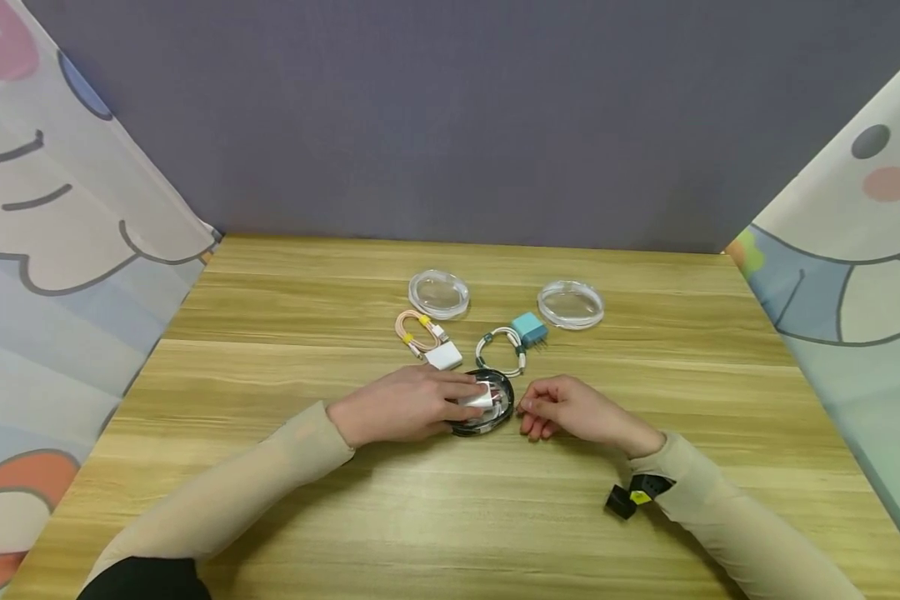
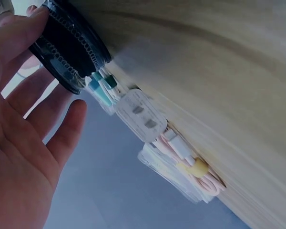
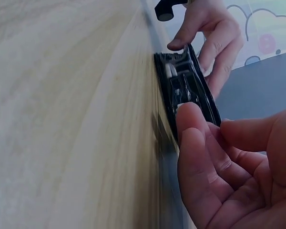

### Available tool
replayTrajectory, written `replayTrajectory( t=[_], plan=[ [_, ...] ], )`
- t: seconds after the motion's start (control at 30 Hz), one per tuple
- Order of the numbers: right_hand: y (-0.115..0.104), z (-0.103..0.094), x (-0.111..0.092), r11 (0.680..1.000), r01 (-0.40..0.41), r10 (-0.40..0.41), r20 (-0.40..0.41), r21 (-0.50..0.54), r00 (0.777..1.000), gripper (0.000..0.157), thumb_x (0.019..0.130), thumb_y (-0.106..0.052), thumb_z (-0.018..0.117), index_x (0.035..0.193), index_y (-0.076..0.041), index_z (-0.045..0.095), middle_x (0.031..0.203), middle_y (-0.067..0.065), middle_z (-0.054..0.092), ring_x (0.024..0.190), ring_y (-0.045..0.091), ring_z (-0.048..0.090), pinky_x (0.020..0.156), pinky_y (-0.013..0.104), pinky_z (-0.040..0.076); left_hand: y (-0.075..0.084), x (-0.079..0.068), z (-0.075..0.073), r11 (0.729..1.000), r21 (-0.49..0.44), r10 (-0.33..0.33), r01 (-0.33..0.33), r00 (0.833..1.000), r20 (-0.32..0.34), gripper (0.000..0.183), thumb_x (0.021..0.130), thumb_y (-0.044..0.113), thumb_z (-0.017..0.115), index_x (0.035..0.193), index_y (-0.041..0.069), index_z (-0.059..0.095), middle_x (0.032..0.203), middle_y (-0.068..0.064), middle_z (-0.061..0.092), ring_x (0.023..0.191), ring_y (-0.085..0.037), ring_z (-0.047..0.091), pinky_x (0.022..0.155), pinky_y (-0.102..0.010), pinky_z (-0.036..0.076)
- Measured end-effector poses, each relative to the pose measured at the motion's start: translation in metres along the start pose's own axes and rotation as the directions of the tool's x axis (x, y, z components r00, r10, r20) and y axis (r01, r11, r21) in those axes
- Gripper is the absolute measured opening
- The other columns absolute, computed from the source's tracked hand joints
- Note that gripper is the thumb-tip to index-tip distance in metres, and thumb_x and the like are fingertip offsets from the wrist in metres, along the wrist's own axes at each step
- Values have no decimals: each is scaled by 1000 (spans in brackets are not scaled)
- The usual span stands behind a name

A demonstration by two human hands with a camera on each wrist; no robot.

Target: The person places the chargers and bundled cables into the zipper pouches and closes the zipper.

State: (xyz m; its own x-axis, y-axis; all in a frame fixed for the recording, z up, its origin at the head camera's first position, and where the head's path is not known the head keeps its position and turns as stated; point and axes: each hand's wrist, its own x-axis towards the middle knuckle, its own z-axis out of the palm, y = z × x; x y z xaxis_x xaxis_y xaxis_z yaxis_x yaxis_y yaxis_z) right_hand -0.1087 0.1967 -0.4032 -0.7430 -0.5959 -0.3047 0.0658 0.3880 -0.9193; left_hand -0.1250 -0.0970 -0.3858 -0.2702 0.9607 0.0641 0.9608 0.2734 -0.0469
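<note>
A round, black-rimmed zip case (image 1: 504,414) with a see-through top lies near the middle of the table. Inside it show a white charger block and a cable. My left hand (image 1: 412,402) grips the case from the left, fingers spread over its top and thumb at the near side. Zipper teeth run around the black side of the case (image 2: 71,40) in the left wrist view. At the right edge of the case, my right hand (image 1: 562,408) pinches the rim with curled fingers and thumb; the fingers (image 3: 193,148) hide the pinched spot.
Beyond the case lie a white charger (image 1: 444,356) beside a coiled peach cable (image 1: 401,327) with yellow ties, and a teal charger (image 1: 528,328) beside a coiled white cable (image 1: 482,346). Two clear round cases (image 1: 414,298) stand farther back. A grey panel (image 1: 465,125) borders the table.
</note>
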Motion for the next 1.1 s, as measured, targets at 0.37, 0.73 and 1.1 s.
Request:
replayTrajectory(
  t=[0.37,0.73,1.1],
  plan=[
    [0,-6,-2,997,16,-19,-32,-78,999,23,105,-13,51,102,4,66,88,12,71,78,26,68,68,34,58,-4,-26,-2,990,-138,-25,17,998,-56,35,88,14,74,122,23,73,141,-2,57,133,-18,50,105,-35,43],
    [-1,-14,-3,998,11,-14,-60,-58,998,24,105,-14,50,103,4,65,89,13,69,78,26,67,70,35,58,-15,-63,-11,932,-337,-137,132,991,11,51,77,-7,65,117,23,76,141,5,57,134,-13,48,94,-33,51],
    [2,-21,0,998,29,-33,-77,-49,997,25,106,-15,49,102,5,64,91,15,68,77,26,67,70,36,58,-42,-98,-22,886,-364,-267,288,958,108,60,74,-15,64,118,25,76,140,8,57,132,-17,50,80,-29,54]
  ],
)
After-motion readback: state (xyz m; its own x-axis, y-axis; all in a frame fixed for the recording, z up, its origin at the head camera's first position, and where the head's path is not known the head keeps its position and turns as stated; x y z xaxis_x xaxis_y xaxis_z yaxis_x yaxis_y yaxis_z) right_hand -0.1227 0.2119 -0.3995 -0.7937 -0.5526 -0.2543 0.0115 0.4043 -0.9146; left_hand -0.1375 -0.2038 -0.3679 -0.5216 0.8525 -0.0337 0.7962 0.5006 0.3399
